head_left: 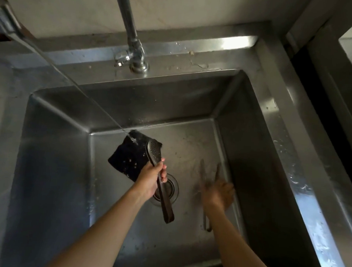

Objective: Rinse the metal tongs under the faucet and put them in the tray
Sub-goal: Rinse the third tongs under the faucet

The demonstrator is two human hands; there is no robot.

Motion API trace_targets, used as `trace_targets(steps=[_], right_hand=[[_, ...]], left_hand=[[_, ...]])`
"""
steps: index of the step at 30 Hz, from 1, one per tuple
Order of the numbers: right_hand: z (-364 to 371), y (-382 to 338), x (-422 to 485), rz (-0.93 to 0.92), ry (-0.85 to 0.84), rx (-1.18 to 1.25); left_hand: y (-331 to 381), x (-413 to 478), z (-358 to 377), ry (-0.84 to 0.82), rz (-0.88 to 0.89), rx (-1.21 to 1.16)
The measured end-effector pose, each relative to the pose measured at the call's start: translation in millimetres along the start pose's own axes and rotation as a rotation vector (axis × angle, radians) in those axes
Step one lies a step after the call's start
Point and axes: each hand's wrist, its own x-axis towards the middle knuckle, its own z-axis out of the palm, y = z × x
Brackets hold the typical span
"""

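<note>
Tongs (165, 204) clamped in left hand (151, 180) grip; right hand (219, 193) beside sink wall (250, 168), grip unclear.

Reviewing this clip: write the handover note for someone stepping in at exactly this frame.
Left hand: grips a dark perforated utensil together with a dark scouring pad, both under the water stream.
Right hand: blurred, down at the metal tongs on the floor of the sink; grip unclear.
Done: nothing yet; the tongs lie outside the stream.
Left: lift the tongs, rinse them, put them in the tray, which is out of view.
</note>
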Motion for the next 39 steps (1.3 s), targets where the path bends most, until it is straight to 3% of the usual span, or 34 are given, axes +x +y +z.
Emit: trace_targets(steps=[4, 9, 13, 18, 24, 29, 35, 37, 39], right_hand=[[21, 14, 9, 0.023, -0.168, -0.021], [30, 23, 17, -0.099, -0.199, -0.116], [17, 12, 15, -0.216, -0.17, 0.168], [-36, -37, -19, -0.533, -0.272, 0.637], [-72, -81, -73, -0.825, -0.466, 0.721], [-74, -100, -104, -0.901, -0.628, 0.705], [-78, -122, -124, -0.978, -0.729, 0.719], [-84, -133, -125, -0.951, -0.66, 0.661], [-92, -150, -126, -0.878, -0.433, 0.635]], left_hand=[[-8, 0, 5, 0.004, -0.026, 0.067], [-4, -5, 0, -0.04, 0.009, 0.082], [4, -10, -7, -0.116, 0.063, 0.069], [30, -22, -15, -0.149, 0.066, -0.107], [66, -56, -24, -0.259, 0.2, -0.125], [81, -77, -37, -0.274, 0.315, -0.218], [94, -85, -49, -0.168, 0.469, -0.148], [97, -87, -52, -0.177, 0.512, -0.114], [102, -90, -53, -0.228, 0.53, -0.126]])
